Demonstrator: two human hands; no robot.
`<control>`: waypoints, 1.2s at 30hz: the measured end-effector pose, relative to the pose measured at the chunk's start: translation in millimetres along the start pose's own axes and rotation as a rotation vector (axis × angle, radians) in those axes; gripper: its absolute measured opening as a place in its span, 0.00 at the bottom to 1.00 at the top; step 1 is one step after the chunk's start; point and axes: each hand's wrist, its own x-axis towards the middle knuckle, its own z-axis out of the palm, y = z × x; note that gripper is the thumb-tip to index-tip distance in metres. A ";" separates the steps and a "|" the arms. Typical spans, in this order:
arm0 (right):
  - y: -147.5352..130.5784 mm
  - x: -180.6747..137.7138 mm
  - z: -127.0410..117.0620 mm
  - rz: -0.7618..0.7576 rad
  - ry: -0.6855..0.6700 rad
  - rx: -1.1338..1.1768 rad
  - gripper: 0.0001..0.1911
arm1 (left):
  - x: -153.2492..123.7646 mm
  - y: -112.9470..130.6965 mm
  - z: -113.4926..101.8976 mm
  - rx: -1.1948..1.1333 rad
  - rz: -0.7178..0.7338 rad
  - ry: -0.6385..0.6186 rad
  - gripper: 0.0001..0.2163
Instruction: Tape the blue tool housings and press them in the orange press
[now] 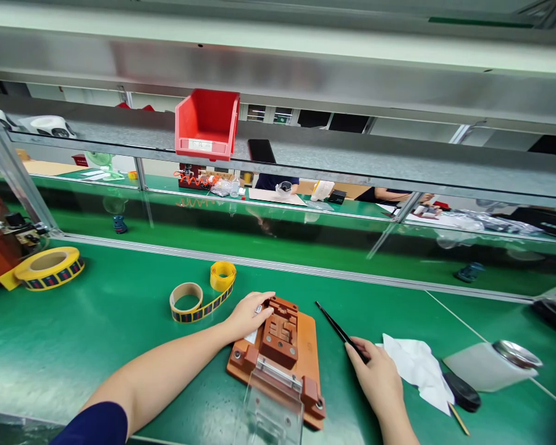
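Observation:
My left hand [250,316] is closed on the far left side of a reddish-brown fixture [310,346], its thumb lying over the raised block. A small pale piece shows by the fingers, too small to name. The fixture's recessed block faces up, and its clear hinged cover [273,408] is swung back toward me. To the right of the fixture, my right hand [377,374] is closed around black tweezers [336,324], whose tips point up and left, apart from the fixture. Beside that hand lies a crumpled white wipe [417,364].
Behind my left hand stands a partly unrolled label strip [208,309]; a larger yellow label roll [50,267] lies farther left. A white bottle [491,364] with a metal top and a black object [463,392] are right. A red bin [207,127] and a phone [261,151] sit on the shelf.

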 end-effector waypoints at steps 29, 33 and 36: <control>-52.8 -25.7 -17.2 -0.025 0.020 -0.067 0.12 | -1.5 -2.1 -5.9 0.045 -0.078 -0.032 0.25; -57.7 -24.1 -18.3 0.008 0.021 -0.129 0.10 | -1.9 -15.9 -12.3 0.116 -0.115 -0.046 0.24; -69.6 -26.0 -19.1 0.048 0.035 -0.180 0.11 | -3.2 -21.0 -18.3 0.200 -0.114 -0.143 0.22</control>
